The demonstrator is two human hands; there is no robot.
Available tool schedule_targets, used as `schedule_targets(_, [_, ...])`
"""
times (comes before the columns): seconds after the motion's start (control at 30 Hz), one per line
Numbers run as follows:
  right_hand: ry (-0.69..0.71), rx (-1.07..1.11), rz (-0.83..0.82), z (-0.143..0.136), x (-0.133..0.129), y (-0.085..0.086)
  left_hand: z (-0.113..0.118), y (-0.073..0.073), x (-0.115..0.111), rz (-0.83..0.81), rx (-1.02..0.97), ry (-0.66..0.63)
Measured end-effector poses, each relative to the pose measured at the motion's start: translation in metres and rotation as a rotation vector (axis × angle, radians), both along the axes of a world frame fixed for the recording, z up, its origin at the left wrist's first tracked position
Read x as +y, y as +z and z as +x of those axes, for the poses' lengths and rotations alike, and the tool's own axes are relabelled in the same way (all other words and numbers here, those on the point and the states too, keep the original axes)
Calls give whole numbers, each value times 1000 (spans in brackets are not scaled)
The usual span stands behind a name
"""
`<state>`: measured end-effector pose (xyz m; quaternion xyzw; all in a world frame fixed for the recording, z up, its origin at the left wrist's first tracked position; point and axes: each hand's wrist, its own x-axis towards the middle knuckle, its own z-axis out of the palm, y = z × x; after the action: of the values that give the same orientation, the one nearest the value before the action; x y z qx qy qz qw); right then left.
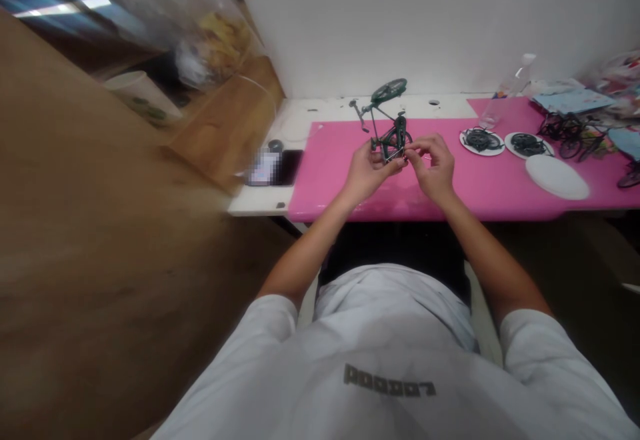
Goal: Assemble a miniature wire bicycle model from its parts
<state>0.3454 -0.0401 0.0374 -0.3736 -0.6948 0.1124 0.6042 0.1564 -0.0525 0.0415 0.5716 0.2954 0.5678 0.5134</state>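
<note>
Head view | left hand (pixel 367 172) and right hand (pixel 434 168) grip closed on toy bicycle (pixel 387 123) | parts plates (pixel 483 141) right, clear.

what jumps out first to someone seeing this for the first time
The bright pink mat covering the white desk catches the eye first, and over its middle both hands work on a small dark green model bicycle. The left hand holds it in its grip from below, while the right hand pinches at its lower wheel. To the right lie two small white plates of black parts.
</note>
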Motion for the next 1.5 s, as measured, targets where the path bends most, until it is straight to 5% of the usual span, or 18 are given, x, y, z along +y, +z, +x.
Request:
schedule_targets(0.8, [163, 204, -246, 0, 5, -4, 2, -15, 11, 107, 77, 99])
schedule_targets(1.5, [271, 222, -572, 15, 12, 0, -7, -2, 5, -43, 101, 7])
